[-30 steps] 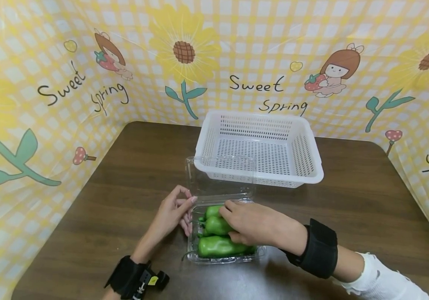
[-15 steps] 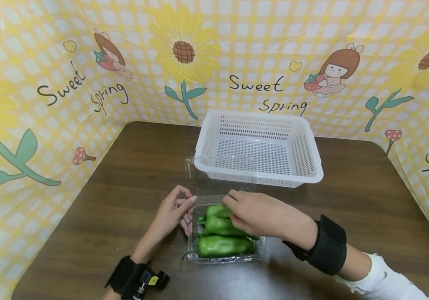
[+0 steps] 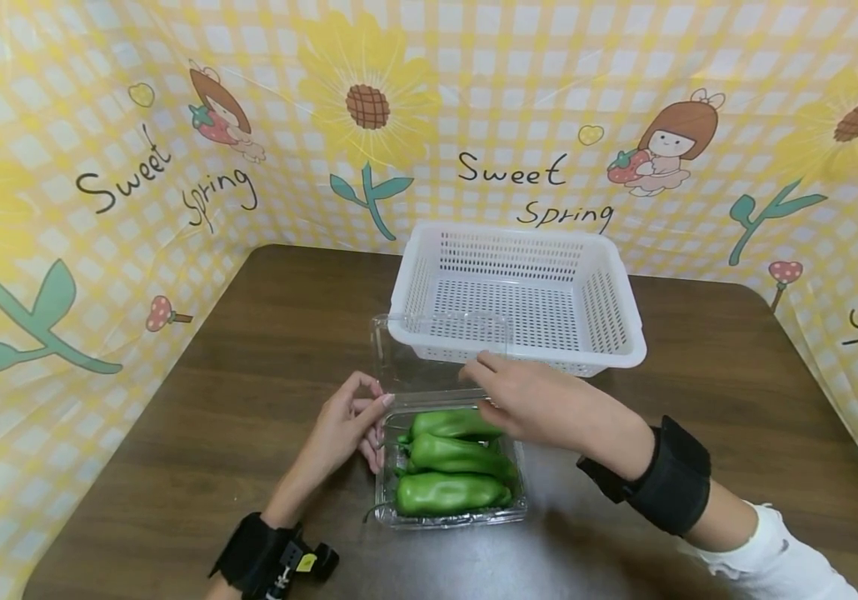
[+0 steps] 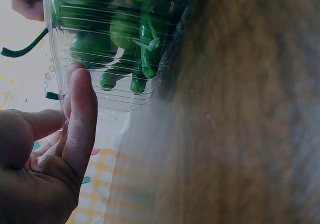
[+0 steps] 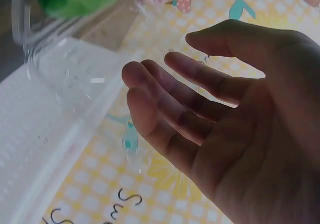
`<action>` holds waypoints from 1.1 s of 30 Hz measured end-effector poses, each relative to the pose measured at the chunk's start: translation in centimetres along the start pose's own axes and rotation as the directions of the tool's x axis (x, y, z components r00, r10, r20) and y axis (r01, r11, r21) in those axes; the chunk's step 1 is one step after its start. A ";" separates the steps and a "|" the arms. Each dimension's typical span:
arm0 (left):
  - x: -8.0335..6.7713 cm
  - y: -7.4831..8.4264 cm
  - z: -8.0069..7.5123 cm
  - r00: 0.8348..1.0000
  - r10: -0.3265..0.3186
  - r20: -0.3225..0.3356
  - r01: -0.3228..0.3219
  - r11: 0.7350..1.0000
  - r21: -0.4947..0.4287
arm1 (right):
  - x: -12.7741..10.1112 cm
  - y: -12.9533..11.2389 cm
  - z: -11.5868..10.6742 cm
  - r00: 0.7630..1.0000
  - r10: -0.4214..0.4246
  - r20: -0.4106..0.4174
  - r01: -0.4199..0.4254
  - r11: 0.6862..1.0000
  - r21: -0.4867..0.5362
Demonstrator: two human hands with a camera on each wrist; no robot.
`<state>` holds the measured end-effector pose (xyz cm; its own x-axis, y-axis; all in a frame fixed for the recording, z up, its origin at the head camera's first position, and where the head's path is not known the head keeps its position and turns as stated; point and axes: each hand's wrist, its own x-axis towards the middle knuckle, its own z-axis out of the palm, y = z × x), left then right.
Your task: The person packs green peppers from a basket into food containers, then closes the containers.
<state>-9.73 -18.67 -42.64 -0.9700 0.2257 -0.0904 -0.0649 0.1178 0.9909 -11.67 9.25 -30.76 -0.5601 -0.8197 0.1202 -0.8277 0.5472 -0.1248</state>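
A clear plastic clamshell box [image 3: 459, 523] lies in front of me with its lid [image 3: 429, 375] folded back towards the basket. Long green peppers [image 3: 447, 494] lie side by side in its tray, stems to the left; the left wrist view shows several through the box's side. My left hand [image 3: 342, 427] pinches the box's left rim near the hinge between thumb and fingers. Over the back right part of the box hovers my right hand [image 3: 537, 400], its loosely bent fingers [image 5: 175, 108] holding nothing in the right wrist view. It partly hides the rearmost pepper's tip.
Behind the box stands a white perforated plastic basket [image 3: 633, 346], its front edge seen partly through the lid. The brown wooden table [image 3: 286, 317] is enclosed by a yellow checked cloth [image 3: 474, 100] at the back and sides.
My right hand has lifted off the peppers and moved back and to the right, uncovering more of them. My left hand stays at the box's rim.
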 end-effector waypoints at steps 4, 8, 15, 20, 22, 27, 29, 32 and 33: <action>0.0 0.0 0.0 1.000 -0.003 0.000 0.003 1.000 0.006 | -0.1 0.9 -0.8 0.999 0.033 -0.043 -0.034 0.999 -0.013; 0.0 0.0 0.1 1.000 -0.004 -0.002 0.004 1.000 0.010 | -0.2 2.0 -2.0 0.992 0.099 -0.072 -0.098 0.995 0.021; 0.0 0.1 0.0 1.000 0.007 0.002 -0.007 1.000 0.015 | -0.5 4.0 -3.3 0.978 0.161 -0.135 -0.155 0.987 0.050; 0.0 0.2 0.0 1.000 0.007 0.004 -0.007 1.000 0.020 | -0.3 5.2 -3.4 0.970 0.218 -0.109 -0.214 0.975 0.054; 0.0 0.2 0.0 1.000 0.005 0.002 -0.005 1.000 0.022 | -0.2 5.5 -3.2 0.970 0.228 -0.087 -0.225 0.973 0.049; 0.0 0.2 0.1 1.000 -0.003 -0.001 0.003 1.000 0.026 | 0.1 6.1 -2.5 0.970 0.240 -0.047 -0.238 0.970 0.047; 0.1 0.2 0.1 1.000 -0.005 -0.004 0.005 1.000 0.028 | 0.2 6.2 -2.3 0.971 0.237 -0.045 -0.234 0.970 0.058; 0.1 0.2 0.1 1.000 -0.003 -0.009 0.003 1.000 0.031 | 0.3 6.4 -1.9 0.974 0.217 -0.062 -0.212 0.975 0.069; 0.1 0.2 0.1 1.000 -0.002 -0.010 0.003 0.999 0.033 | 0.4 6.5 -1.8 0.975 0.214 -0.064 -0.210 0.975 0.073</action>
<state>-9.80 -18.51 -42.47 -0.9722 0.2156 -0.0917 -0.0598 0.1501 0.9869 -17.29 12.82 -29.72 -0.7256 -0.6707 0.1538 -0.6869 0.6930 -0.2191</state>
